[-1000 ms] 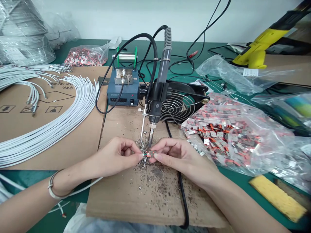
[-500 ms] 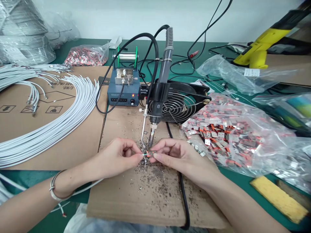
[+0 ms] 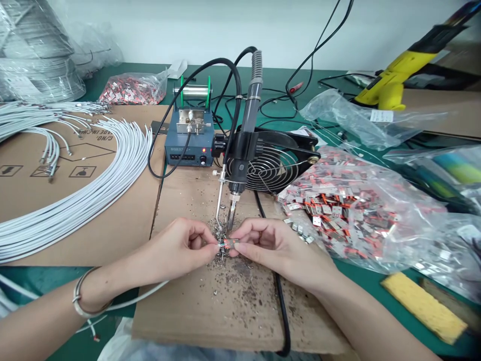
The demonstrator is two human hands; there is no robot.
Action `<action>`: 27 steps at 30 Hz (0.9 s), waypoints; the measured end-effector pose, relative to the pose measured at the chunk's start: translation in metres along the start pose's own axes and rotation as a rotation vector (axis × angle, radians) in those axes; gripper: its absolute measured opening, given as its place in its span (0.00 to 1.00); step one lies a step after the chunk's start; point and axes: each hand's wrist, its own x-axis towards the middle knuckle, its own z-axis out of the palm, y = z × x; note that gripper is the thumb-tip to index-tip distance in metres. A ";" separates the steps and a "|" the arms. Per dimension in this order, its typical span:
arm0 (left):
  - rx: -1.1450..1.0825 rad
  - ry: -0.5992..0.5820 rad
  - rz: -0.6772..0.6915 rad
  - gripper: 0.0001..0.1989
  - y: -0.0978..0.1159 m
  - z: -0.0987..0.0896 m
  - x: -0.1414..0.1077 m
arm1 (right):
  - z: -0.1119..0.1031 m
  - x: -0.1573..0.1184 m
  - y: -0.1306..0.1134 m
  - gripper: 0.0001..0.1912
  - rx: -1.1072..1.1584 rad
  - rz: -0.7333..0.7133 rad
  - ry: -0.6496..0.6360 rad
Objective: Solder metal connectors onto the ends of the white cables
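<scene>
My left hand (image 3: 191, 245) pinches the wire end of a white cable (image 3: 150, 291), which trails back under my wrist. Between thumb and fingers of my right hand (image 3: 266, 245) is a small metal USB connector (image 3: 231, 243) with an orange-red part. The thin wires meet the connector's left end, but I cannot tell whether they are joined. Just above the pinched parts is the tip of a soldering iron (image 3: 240, 170) held in a stand. A thin metal feed tube (image 3: 221, 198) runs down beside it. Solder scraps lie beneath my fingertips.
A blue solder feeder (image 3: 188, 143) with a solder spool stands behind, beside a black fan (image 3: 263, 168). At right are a bag of connectors (image 3: 338, 210) and a yellow sponge (image 3: 424, 306). Bundled white cables (image 3: 124, 185) lie left on cardboard. A black cord (image 3: 280, 306) crosses the board.
The connector has turned slightly and shows more of its flat metal face. Both hands stay close together below the iron tip. The whole view has shifted a little.
</scene>
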 end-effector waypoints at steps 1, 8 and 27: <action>0.015 -0.005 0.005 0.11 0.000 0.000 -0.001 | 0.000 0.000 0.000 0.12 0.002 -0.001 -0.012; 0.028 -0.077 0.028 0.14 0.000 -0.002 -0.004 | -0.003 -0.005 -0.005 0.10 -0.012 0.005 -0.101; 0.819 0.622 -0.080 0.15 -0.013 -0.056 -0.095 | -0.068 -0.041 -0.022 0.08 -1.238 -0.047 0.516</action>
